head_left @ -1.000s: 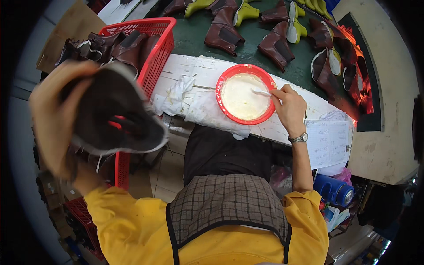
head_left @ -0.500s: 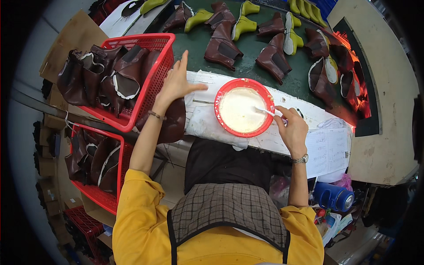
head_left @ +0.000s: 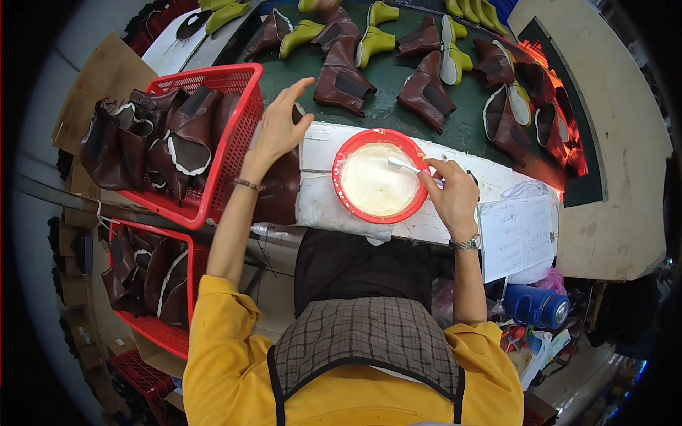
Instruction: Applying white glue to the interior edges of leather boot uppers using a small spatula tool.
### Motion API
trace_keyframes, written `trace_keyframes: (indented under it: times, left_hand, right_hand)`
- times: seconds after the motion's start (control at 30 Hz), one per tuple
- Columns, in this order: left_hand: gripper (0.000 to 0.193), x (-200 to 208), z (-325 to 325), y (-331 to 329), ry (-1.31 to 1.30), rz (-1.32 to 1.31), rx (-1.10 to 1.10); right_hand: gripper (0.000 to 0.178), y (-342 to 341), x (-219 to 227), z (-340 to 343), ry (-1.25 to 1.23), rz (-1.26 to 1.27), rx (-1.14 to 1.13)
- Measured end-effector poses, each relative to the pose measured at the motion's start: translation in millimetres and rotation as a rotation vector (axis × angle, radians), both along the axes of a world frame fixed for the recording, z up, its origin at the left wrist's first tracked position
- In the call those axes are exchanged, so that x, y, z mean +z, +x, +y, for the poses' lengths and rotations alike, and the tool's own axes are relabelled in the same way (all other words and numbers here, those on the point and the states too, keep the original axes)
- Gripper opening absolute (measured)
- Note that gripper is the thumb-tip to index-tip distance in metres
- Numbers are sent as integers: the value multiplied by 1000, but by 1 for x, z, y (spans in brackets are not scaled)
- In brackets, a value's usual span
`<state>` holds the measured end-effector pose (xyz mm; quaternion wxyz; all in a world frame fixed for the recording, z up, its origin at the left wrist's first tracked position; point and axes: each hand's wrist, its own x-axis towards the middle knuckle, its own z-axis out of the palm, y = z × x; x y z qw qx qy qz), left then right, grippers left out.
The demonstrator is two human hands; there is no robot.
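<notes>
My left hand (head_left: pixel 280 131) is raised beside the red basket, fingers stretched and thumb apart, holding nothing. Below it a dark brown leather boot upper (head_left: pixel 279 192) lies at the left end of the white board, partly covered by my wrist. In my right hand (head_left: pixel 452 195) is a small white-handled brush (head_left: pixel 405 165), pinched between thumb and fingers. Its tip reaches into a red bowl (head_left: pixel 343 201) of thick cream-coloured paste (head_left: pixel 376 184); whether the bristles are dipped is too small to tell. The bowl stands on the white board (head_left: pixel 317 145) in front of me.
Beyond the board, a dark green surface (head_left: pixel 387 106) carries several brown boots (head_left: pixel 426 92) and yellow-green heeled soles (head_left: pixel 374 44). An orange-red glow (head_left: pixel 577 160) lights its right end. Red baskets (head_left: pixel 252 78) of boot uppers stand left. A notebook (head_left: pixel 518 238) and blue flask (head_left: pixel 536 307) are right.
My left thumb has drawn nearer the fingers, which now point more to the right. My right hand still holds the brush at the bowl. The whole view has shifted slightly.
</notes>
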<state>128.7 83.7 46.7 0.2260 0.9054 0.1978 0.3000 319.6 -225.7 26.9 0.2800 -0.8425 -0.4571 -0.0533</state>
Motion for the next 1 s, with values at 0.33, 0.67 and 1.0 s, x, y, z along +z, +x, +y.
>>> trace_keyframes:
  times: [0.33, 0.67, 1.0]
  left_hand:
    - [115, -45, -38, -72, -117, 219, 354]
    - [40, 52, -57, -90, -930, 263, -53]
    - [56, 79, -84, -90, -1279, -52, -150]
  right_hand:
    - [29, 0, -5, -20, 7, 137, -18]
    - [13, 4, 19, 2, 351, 291, 213]
    - [18, -11, 37, 31, 433, 142, 450]
